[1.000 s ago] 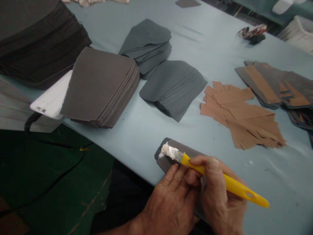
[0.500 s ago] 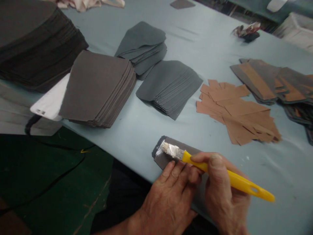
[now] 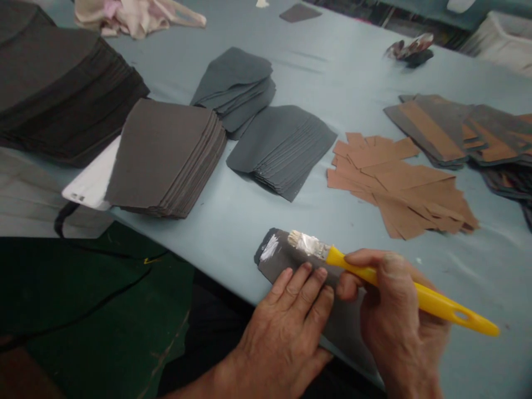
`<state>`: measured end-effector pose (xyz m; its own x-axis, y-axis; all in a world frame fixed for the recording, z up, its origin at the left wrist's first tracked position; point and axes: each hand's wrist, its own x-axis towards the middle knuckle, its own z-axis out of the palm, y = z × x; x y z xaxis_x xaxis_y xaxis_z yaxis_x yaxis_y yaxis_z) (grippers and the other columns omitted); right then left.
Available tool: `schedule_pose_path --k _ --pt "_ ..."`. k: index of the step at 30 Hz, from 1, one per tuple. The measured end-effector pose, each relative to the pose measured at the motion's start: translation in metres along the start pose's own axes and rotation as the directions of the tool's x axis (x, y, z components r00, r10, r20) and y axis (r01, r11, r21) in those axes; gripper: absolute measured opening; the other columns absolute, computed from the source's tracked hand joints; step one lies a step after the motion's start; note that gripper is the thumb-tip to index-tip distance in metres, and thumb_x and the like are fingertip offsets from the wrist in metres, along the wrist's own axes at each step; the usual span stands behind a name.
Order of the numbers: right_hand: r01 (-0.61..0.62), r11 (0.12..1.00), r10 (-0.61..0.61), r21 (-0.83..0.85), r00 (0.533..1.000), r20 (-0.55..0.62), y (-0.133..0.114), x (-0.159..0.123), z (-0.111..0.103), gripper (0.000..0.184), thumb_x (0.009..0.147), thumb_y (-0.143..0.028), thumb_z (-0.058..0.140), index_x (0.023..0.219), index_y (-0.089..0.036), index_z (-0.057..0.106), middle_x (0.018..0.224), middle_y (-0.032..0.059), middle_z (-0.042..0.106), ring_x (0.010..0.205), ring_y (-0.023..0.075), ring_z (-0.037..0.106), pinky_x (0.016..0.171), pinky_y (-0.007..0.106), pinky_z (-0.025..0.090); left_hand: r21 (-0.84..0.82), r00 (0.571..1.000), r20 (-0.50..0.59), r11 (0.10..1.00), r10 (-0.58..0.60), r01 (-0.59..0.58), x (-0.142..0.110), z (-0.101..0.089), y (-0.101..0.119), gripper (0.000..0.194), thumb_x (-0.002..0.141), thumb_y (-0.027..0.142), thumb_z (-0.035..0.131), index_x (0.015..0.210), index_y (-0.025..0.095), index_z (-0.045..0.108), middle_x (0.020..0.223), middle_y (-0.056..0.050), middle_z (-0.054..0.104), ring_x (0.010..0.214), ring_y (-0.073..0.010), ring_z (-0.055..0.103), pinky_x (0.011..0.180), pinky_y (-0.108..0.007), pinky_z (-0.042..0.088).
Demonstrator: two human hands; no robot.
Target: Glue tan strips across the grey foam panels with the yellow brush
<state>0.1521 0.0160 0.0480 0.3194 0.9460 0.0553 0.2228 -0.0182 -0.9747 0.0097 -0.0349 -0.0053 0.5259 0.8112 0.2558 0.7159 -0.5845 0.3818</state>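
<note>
My right hand (image 3: 405,310) grips a yellow-handled paintbrush (image 3: 440,302), its bristles and ferrule coated in white paste. The brush tip is over a dark grey fabric-like piece (image 3: 272,271) at the table's near edge. A white smear (image 3: 270,247) marks the far left end of that piece. My left hand (image 3: 286,332) lies flat on the piece with its fingers stretched out, just below the brush. Part of the piece is hidden under my hands.
Brown strips (image 3: 407,185) lie in a loose heap beyond my right hand. Stacks of grey pieces (image 3: 286,147) and a brownish-grey stack (image 3: 162,158) stand left of them. A white flat object (image 3: 93,177) sticks out under that stack. Grey pieces with brown bands (image 3: 436,127) lie at right.
My right hand has drawn the brush to the right, off the smear, which now shows uncovered. The left hand stays on the piece, its fingers a little more spread. The view has shifted slightly.
</note>
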Motion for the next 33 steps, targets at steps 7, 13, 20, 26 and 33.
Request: schedule_pose_path --k 7,13,20,26,33 --pt "-0.013 0.997 0.029 0.076 0.977 -0.209 0.003 0.011 -0.042 0.03 0.094 -0.049 0.07 0.08 -0.023 0.074 0.056 -0.0022 0.061 0.051 0.0125 0.058 0.053 0.026 0.045 0.015 1.0 -0.025 1.0 0.006 -0.006 -0.001 -0.001 -0.001 0.064 0.102 0.052 0.06 0.152 0.013 0.05 0.168 -0.01 0.044 0.161 -0.0269 0.031 0.134 -0.042 0.021" --pt "-0.028 0.999 0.036 0.026 0.928 -0.37 0.022 0.011 -0.086 0.043 0.091 -0.062 0.069 0.084 -0.02 0.072 0.051 -0.0036 0.059 0.046 0.0118 0.055 0.051 0.025 0.041 0.092 0.995 -0.082 0.994 0.061 -0.053 0.005 -0.002 -0.006 0.052 0.103 0.039 0.056 0.148 0.013 0.056 0.16 -0.012 0.055 0.151 -0.0282 0.048 0.128 -0.044 0.032" --pt "-0.088 0.993 0.114 0.076 0.868 -0.484 0.042 -0.011 -0.126 0.052 0.088 -0.071 0.068 0.079 -0.02 0.067 0.045 -0.0071 0.05 0.04 0.0107 0.048 0.045 0.025 0.033 0.184 0.984 0.008 0.967 0.176 -0.174 0.007 -0.005 -0.013 0.063 0.103 0.048 0.054 0.151 0.007 0.051 0.165 -0.017 0.047 0.159 -0.0308 0.033 0.134 -0.045 0.014" --pt "-0.156 0.983 0.186 0.101 0.856 -0.482 0.047 -0.031 -0.133 0.049 0.091 -0.068 0.066 0.076 -0.022 0.061 0.04 -0.0086 0.042 0.037 0.0104 0.04 0.042 0.024 0.028 0.195 0.979 -0.012 0.961 0.205 -0.199 0.011 -0.006 -0.013 0.052 0.104 0.033 0.052 0.146 0.002 0.055 0.157 -0.023 0.054 0.165 -0.026 0.018 0.135 -0.042 0.012" --pt "-0.228 0.953 0.291 0.201 0.875 -0.388 0.052 -0.042 -0.128 0.048 0.094 -0.067 0.065 0.076 -0.023 0.059 0.041 -0.0091 0.04 0.039 0.0097 0.037 0.042 0.025 0.027 0.213 0.981 -0.001 0.959 0.193 -0.188 0.014 -0.006 -0.011 0.051 0.103 0.029 0.054 0.145 0.001 0.054 0.154 -0.025 0.056 0.165 -0.0256 0.02 0.135 -0.041 0.014"
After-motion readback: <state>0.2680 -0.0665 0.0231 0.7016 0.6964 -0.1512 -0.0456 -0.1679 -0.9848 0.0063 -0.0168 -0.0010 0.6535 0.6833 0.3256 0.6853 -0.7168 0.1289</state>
